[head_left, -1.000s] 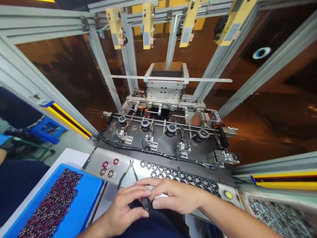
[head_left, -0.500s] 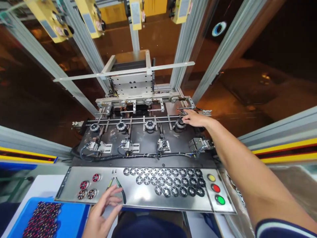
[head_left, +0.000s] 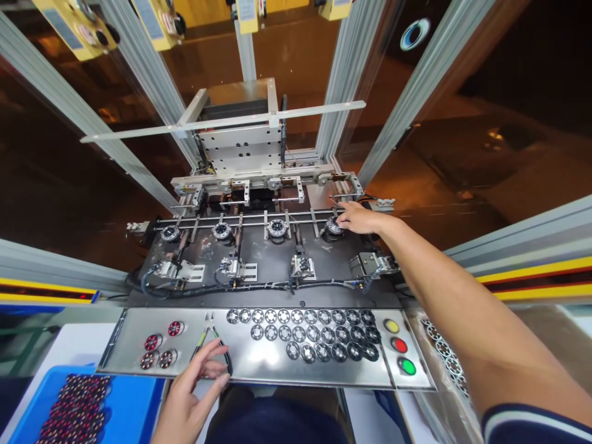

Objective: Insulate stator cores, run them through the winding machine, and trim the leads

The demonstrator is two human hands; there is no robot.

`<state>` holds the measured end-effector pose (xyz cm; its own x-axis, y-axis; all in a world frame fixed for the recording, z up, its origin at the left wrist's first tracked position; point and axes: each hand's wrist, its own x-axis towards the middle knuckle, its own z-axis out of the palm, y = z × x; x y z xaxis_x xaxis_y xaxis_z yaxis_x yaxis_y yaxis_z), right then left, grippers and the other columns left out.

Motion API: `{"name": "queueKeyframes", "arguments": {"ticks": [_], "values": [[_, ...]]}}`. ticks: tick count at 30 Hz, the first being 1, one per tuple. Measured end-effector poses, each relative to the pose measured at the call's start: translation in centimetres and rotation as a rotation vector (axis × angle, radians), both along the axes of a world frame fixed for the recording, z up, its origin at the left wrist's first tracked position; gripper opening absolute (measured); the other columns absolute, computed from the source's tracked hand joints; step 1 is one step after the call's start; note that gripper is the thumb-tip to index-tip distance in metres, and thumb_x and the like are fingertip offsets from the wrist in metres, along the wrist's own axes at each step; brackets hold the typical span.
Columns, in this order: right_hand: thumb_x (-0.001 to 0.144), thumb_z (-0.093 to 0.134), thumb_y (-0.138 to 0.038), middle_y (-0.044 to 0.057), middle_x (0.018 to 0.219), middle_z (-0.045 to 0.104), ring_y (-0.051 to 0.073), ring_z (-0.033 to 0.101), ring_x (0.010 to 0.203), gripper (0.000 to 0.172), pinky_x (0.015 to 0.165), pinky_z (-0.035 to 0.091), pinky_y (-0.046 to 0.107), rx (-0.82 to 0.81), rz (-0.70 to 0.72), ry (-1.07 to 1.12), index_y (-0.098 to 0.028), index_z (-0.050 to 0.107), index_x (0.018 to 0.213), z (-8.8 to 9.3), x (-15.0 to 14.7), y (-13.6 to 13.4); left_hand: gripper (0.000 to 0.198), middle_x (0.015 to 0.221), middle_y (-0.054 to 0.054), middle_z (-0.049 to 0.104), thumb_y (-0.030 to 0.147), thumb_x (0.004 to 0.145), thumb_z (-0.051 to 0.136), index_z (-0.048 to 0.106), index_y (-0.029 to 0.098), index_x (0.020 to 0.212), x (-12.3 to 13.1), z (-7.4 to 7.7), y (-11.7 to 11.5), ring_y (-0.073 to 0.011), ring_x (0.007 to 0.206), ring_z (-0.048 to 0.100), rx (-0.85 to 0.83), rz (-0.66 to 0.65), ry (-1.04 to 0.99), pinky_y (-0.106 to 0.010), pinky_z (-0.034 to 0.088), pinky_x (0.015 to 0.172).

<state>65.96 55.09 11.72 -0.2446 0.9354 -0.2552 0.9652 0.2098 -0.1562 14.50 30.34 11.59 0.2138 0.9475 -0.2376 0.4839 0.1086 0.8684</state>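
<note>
My right hand [head_left: 361, 218] reaches far forward into the machine, fingers curled over the rightmost round fixture [head_left: 333, 227] on the black bed; what they grip is hidden. My left hand [head_left: 192, 394] hovers at the near edge of the steel panel [head_left: 134, 330], fingers spread, its tips touching the black handles of small pliers [head_left: 213, 336]. Rows of round grey stator parts [head_left: 314, 333] lie on the panel between my hands.
Three more fixtures [head_left: 222, 231] sit on the rail to the left. Wound red parts [head_left: 160, 350] lie on the panel's left; a blue tray [head_left: 134, 401] of them is at lower left. Yellow, red and green buttons [head_left: 400, 345] are at right. Aluminium frame posts surround the machine.
One second ago both hands were together near my lap. My right hand then reached to the rightmost fixture and now stays there; my left hand moved to the pliers.
</note>
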Motion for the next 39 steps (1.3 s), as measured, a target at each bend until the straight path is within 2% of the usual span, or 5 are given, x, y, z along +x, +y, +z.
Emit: {"name": "queueKeyframes", "arguments": {"ticks": [11,22,25,29,39], "values": [[0.095,0.061,-0.034,0.011,0.145,0.050,0.029,0.045,0.134,0.028,0.111,0.038,0.054,0.166,-0.041,-0.069,-0.019,0.064,0.119,1.5,-1.8,-3.6,0.048,0.117,-0.010,0.074,0.039,0.083,0.070,0.061,0.023,0.127,0.5,0.3,-0.3,-0.0233,0.092,0.075,0.002,0.056,-0.024,-0.033,0.063,0.085],[0.078,0.059,-0.004,0.019,0.151,0.045,0.036,0.045,0.137,0.062,0.105,0.046,0.055,0.124,0.027,-0.190,-0.013,0.053,0.139,1.8,-3.5,-7.1,0.048,0.118,-0.011,0.073,0.037,0.086,0.063,0.055,0.022,0.132,0.7,0.4,-0.5,-0.0224,0.090,0.074,0.028,0.129,-0.004,-0.034,0.061,0.085],[0.073,0.054,-0.001,0.025,0.150,0.042,0.043,0.038,0.140,0.066,0.104,0.042,0.064,0.225,0.102,-0.206,-0.008,0.054,0.138,3.2,-5.9,-6.3,0.047,0.117,-0.010,0.074,0.036,0.086,0.064,0.056,0.024,0.131,0.6,0.6,-0.7,-0.0219,0.089,0.074,0.058,0.138,0.016,-0.033,0.061,0.084],[0.075,0.047,0.001,0.013,0.156,0.038,0.031,0.029,0.147,0.076,0.112,0.039,0.055,0.293,0.359,-0.133,-0.018,0.042,0.149,4.0,-10.4,-3.2,0.045,0.113,-0.010,0.075,0.037,0.085,0.064,0.059,0.023,0.127,-0.2,0.9,-1.3,-0.0219,0.087,0.074,0.094,0.190,0.054,-0.033,0.061,0.082],[0.062,0.044,0.008,0.008,0.151,0.047,0.026,0.043,0.140,0.092,0.108,0.046,0.047,0.271,0.693,-0.051,-0.021,0.041,0.150,0.4,-12.3,0.5,0.045,0.112,-0.009,0.076,0.038,0.085,0.062,0.058,0.023,0.127,-1.6,-0.1,-3.4,-0.0211,0.088,0.073,0.037,0.332,0.109,-0.033,0.061,0.083]]}}
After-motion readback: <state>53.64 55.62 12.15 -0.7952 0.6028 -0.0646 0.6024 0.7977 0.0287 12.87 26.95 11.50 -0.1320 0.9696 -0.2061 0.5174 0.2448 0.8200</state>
